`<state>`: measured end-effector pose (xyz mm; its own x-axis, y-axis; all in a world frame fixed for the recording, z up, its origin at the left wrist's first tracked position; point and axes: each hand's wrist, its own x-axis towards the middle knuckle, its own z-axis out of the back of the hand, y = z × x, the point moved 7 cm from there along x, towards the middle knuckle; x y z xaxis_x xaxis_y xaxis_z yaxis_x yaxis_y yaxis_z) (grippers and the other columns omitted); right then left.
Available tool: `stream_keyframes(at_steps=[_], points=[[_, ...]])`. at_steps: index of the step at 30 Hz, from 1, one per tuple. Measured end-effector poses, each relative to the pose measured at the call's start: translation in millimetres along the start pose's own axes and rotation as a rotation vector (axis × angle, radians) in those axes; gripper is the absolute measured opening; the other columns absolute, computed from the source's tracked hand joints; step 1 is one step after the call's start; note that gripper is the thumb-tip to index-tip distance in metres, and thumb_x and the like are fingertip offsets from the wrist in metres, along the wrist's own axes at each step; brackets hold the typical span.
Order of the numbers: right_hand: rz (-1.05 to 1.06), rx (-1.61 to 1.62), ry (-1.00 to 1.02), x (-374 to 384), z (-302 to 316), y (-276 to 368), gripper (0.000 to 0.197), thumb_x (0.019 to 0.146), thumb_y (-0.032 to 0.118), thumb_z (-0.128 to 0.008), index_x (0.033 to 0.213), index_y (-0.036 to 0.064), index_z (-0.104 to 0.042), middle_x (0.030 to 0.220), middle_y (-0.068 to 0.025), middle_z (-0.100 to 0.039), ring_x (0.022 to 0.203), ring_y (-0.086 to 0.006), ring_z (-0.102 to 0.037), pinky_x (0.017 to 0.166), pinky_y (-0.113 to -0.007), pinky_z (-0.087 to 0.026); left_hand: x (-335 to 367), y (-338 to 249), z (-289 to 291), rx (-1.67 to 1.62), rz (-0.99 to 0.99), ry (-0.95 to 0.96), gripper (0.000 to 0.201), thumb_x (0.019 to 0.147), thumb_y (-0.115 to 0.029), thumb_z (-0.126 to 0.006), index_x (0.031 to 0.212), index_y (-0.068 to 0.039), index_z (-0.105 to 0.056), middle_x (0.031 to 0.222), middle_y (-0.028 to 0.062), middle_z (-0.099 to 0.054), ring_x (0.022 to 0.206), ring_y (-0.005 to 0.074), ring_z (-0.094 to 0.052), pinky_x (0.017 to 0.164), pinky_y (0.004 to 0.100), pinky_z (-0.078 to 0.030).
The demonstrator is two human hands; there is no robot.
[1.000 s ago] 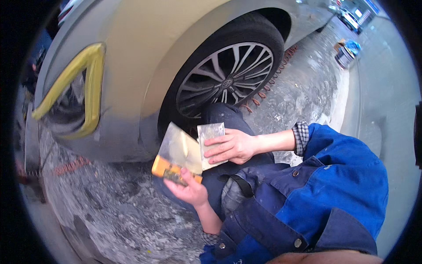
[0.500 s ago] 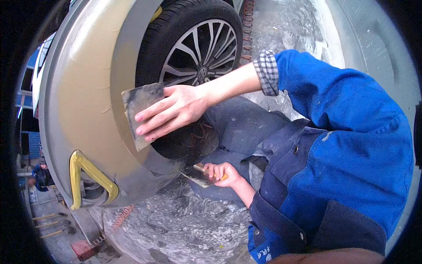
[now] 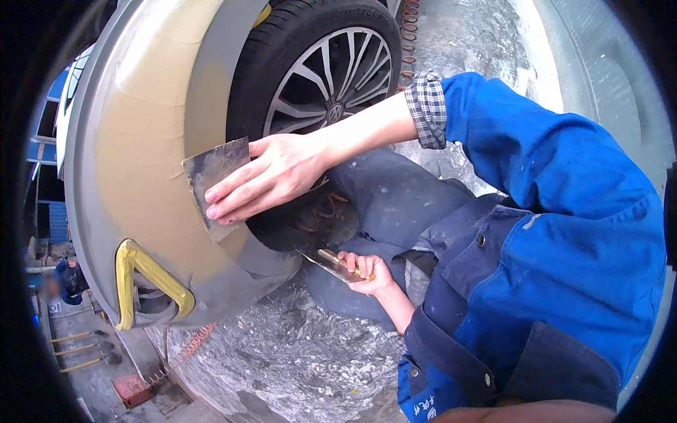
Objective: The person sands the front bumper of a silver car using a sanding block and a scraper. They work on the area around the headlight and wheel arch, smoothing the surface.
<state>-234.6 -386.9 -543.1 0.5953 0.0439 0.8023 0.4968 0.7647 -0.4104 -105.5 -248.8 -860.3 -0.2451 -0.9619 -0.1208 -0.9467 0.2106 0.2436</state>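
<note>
My right hand (image 3: 278, 173) is closed on a flat, dark rectangular putty spreader (image 3: 218, 163). Its fingers press along the face, and the spreader lies against the car body panel (image 3: 141, 166), which is grey with a broad tan coat of filler beside the wheel arch. Lower in the view, away from the panel's face, my left hand (image 3: 370, 273) grips a putty knife (image 3: 330, 262) by its handle, a bit of yellow showing at the end. The knife's blade is tilted nearly edge-on and points at the panel's lower edge.
The wheel (image 3: 328, 77) with silver spokes stands just beyond my right hand. Yellow trim (image 3: 125, 282) frames an opening low on the panel. Coiled orange hose (image 3: 194, 343) lies on the stained floor (image 3: 317, 352), near a red box (image 3: 132, 390). Another person (image 3: 72, 282) is in the left background.
My right hand has slid the spreader leftward over the tan filler. My left hand has turned the putty knife so its blade shows more edge-on. The whole view has shifted slightly.
</note>
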Motion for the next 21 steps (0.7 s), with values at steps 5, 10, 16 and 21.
stream_keyframes(at_steps=[5,10,16,21], points=[[0.003,-0.086,0.061,-4.5,-6.3,2.0,0.062,0.097,0.017,-0.056,0.158,0.0149,-0.043,0.171,-0.0009,-0.033,0.157,-0.0151,-0.032,0.114,-0.042,-0.049,1.5,-0.5,1.1,0.021,0.015,0.005,0.031,0.107,-0.03,-0.055,0.124,-0.004,-0.054,0.08,-0.0001,-0.058,0.049,0.0079,-0.046,0.045,0.0218,-0.037],[0.014,-0.14,0.257,-29.2,-10.7,0.9,0.067,0.099,0.019,-0.055,0.163,0.0124,-0.034,0.176,-0.0021,-0.022,0.161,-0.014,-0.021,0.117,-0.036,-0.046,3.4,-0.6,3.4,0.008,0.036,0.002,0.032,0.107,-0.031,-0.055,0.124,-0.004,-0.054,0.081,-0.0001,-0.058,0.049,0.0077,-0.045,0.045,0.0219,-0.037],[-0.001,-0.086,-0.033,-38.0,32.2,-10.8,0.04,0.102,0.016,-0.056,0.141,0.0144,-0.065,0.16,0.0001,-0.053,0.146,-0.0173,-0.052,0.102,-0.035,-0.051,2.3,-0.2,5.5,0.016,0.021,-0.028,0.032,0.107,-0.031,-0.055,0.124,-0.004,-0.054,0.08,-0.0002,-0.058,0.049,0.0075,-0.045,0.045,0.0221,-0.036],[-0.027,-0.107,-0.055,-13.4,28.2,-18.4,0.047,0.099,0.017,-0.056,0.146,0.0195,-0.061,0.162,0.0009,-0.049,0.149,-0.0167,-0.048,0.094,-0.039,-0.059,3.9,1.9,6.1,0.031,0.025,-0.053,0.031,0.106,-0.029,-0.054,0.124,-0.003,-0.055,0.08,-0.0004,-0.058,0.049,0.0075,-0.046,0.045,0.0223,-0.038]])
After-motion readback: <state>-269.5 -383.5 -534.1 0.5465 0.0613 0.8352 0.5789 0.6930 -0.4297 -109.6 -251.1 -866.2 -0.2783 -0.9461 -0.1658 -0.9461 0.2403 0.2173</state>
